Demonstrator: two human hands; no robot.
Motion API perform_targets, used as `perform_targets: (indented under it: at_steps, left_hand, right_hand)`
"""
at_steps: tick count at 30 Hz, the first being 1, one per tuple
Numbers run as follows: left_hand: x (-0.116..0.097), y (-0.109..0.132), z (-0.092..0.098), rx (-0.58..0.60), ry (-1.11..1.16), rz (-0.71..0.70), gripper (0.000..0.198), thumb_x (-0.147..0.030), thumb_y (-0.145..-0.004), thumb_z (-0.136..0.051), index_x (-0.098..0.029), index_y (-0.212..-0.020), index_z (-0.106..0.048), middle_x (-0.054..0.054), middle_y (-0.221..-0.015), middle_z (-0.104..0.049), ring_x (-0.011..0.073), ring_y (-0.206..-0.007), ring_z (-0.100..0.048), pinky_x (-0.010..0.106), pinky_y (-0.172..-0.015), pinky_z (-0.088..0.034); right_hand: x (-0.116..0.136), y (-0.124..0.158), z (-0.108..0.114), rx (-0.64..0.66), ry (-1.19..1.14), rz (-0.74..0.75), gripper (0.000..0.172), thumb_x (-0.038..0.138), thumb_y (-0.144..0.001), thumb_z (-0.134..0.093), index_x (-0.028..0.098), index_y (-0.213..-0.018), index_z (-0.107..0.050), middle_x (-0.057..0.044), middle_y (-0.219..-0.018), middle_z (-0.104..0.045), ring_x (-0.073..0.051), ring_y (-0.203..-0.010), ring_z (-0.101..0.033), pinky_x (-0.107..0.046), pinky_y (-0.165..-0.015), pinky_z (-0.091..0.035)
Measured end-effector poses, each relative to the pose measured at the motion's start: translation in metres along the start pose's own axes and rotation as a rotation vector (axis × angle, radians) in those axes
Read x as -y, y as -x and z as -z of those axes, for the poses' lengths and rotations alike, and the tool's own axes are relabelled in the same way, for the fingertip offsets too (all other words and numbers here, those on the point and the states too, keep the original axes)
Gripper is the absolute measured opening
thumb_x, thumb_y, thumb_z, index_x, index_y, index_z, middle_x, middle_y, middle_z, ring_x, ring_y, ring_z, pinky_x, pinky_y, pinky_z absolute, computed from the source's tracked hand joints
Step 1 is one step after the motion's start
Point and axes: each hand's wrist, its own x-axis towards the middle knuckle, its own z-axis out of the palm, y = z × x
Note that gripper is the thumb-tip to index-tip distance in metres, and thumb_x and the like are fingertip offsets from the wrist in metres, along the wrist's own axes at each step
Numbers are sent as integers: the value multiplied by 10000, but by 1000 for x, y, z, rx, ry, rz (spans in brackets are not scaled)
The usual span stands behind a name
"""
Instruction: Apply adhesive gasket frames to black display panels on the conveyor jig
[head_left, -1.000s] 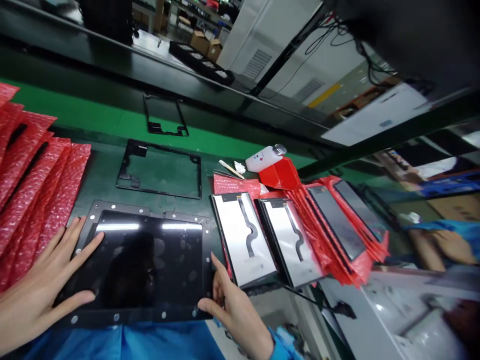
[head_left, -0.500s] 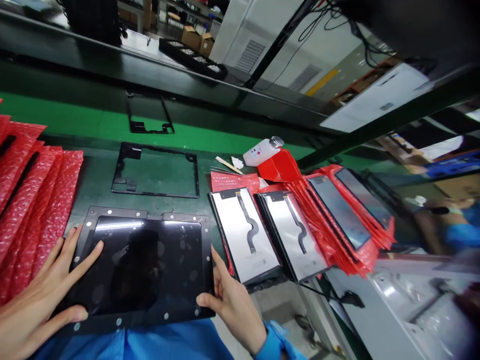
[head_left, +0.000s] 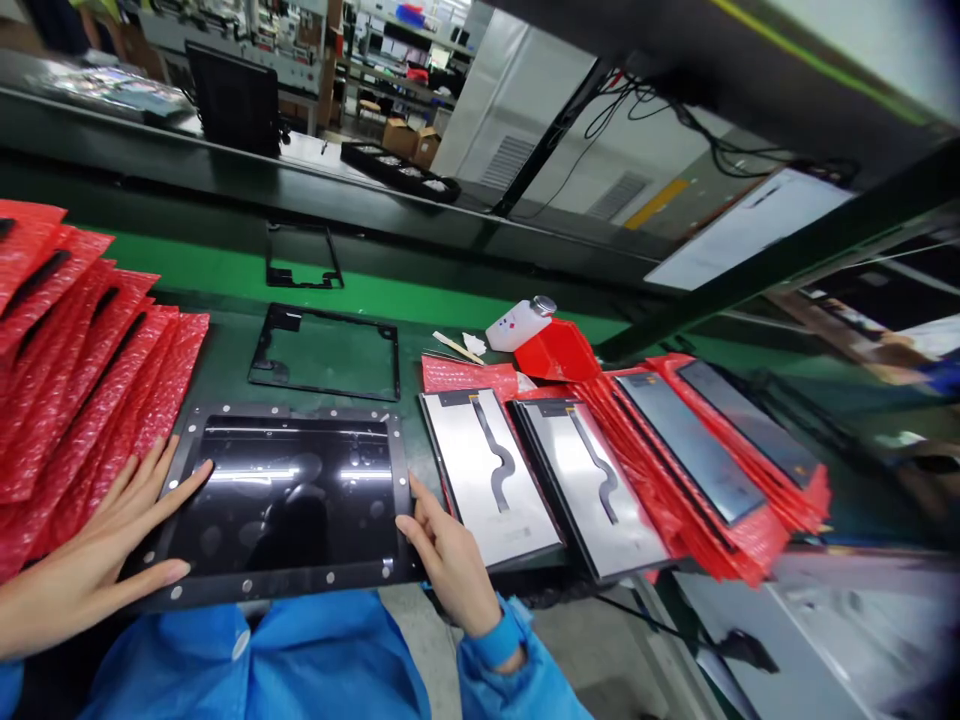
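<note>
A dark, glossy display panel (head_left: 300,500) lies inside a flat black holding frame (head_left: 300,583) dotted with round metallic spots, at the table's near edge. Fingers spread, my left hand (head_left: 105,560) rests along the frame's left side, the index finger and thumb reaching over its border. My right hand (head_left: 454,565) grips the right side, thumb on top and fingers along the edge; some fingertips are hidden. Just beyond lies an empty black bezel (head_left: 326,350). To the right are two white-backed display panels (head_left: 491,490) (head_left: 585,480) with dark ribbon cables.
Red bubble-wrap sleeves (head_left: 82,400) are stacked at the left. At the right, more panels (head_left: 694,450) lie on red bubble wrap. A white bottle (head_left: 521,322) stands tilted near a red tray (head_left: 559,350). A second bezel (head_left: 304,255) lies farther back; a green post (head_left: 787,240) slants overhead.
The view has tilted up, showing more of the background and the left stack. Both hands stay on the frame; the right thumb has moved from over the border to nearer its outer edge.
</note>
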Motion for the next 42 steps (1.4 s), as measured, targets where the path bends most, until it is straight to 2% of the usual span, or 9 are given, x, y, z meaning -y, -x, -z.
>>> perform_targets:
  at_steps: [5, 11, 14, 18, 22, 27, 30, 34, 42]
  left_hand:
    - [7, 2, 11, 47, -21, -37, 741, -475, -881, -533, -317, -1502, -161, 57, -1577, -143, 383, -1404, -211, 594, -1090, -254]
    - [-11, 6, -9, -35, -18, 88, 675, -472, -924, -455, -294, -1505, -161, 65, -1592, -36, 365, -1436, -88, 611, -1111, -193]
    - [-26, 7, -23, -114, -18, 153, 581, -403, -957, -396, -286, -1491, -199, 65, -1593, -37, 350, -1444, -46, 633, -1116, -145]
    - [-45, 3, -38, -298, -77, 191, 533, -342, -968, -357, -260, -1477, -222, 82, -1575, -152, 313, -1448, -96, 619, -1141, -82]
    - [-49, 1, -43, -375, -101, 188, 609, -365, -961, -374, -230, -1505, -135, 99, -1557, -215, 290, -1437, -177, 573, -1165, -84]
    - [-38, 12, -34, -248, -22, 128, 882, -536, -875, -527, -204, -1519, -23, 139, -1570, -141, 343, -1432, -151, 587, -1153, -94]
    - [-35, 16, -25, -189, 4, 90, 1051, -609, -795, -607, -182, -1516, 27, 182, -1558, -132, 372, -1424, -153, 597, -1143, -134]
    - [-41, 15, -18, -194, -6, 109, 1107, -661, -755, -619, -185, -1517, 28, 194, -1552, -147, 384, -1418, -169, 610, -1134, -160]
    - [-49, 11, -16, -240, 36, 129, 1184, -692, -710, -643, -193, -1512, 71, 197, -1556, -129, 409, -1424, -105, 643, -1115, -173]
  right_hand:
    - [-4, 2, -1, -14, 22, 29, 535, 421, -971, -365, 154, -1435, -361, 15, -702, -514, -153, -613, -549, -255, -562, -416]
    - [-4, 0, -2, -5, 16, 50, 543, 421, -975, -355, 144, -1442, -341, 20, -679, -490, -156, -584, -542, -257, -526, -403]
    - [-5, -3, -2, -15, 35, 47, 541, 426, -974, -352, 135, -1431, -355, 21, -668, -492, -162, -581, -551, -264, -528, -405]
    - [-8, -11, 6, 26, 65, 80, 520, 443, -969, -358, 137, -1389, -392, 11, -689, -543, -172, -614, -584, -268, -540, -427]
    - [1, -25, 31, 54, 227, 157, 439, 455, -961, -380, 185, -1283, -503, -2, -730, -611, -186, -641, -608, -298, -577, -447]
    - [32, -55, 48, -155, 158, 287, 374, 420, -957, -424, 232, -1263, -530, -61, -1019, -629, -198, -905, -617, -317, -729, -500]
    - [49, -78, 36, -177, 31, 394, 330, 344, -961, -427, 229, -1247, -544, -79, -1150, -611, -212, -1058, -575, -352, -853, -497]
    - [67, -104, 7, -42, -19, 582, 340, 211, -957, -378, 229, -1256, -540, -62, -1153, -624, -193, -1128, -536, -385, -969, -447]
    - [80, -119, -22, 0, 367, 758, 543, 18, -813, -353, 192, -1300, -519, -103, -1128, -610, -240, -1069, -536, -427, -863, -457]
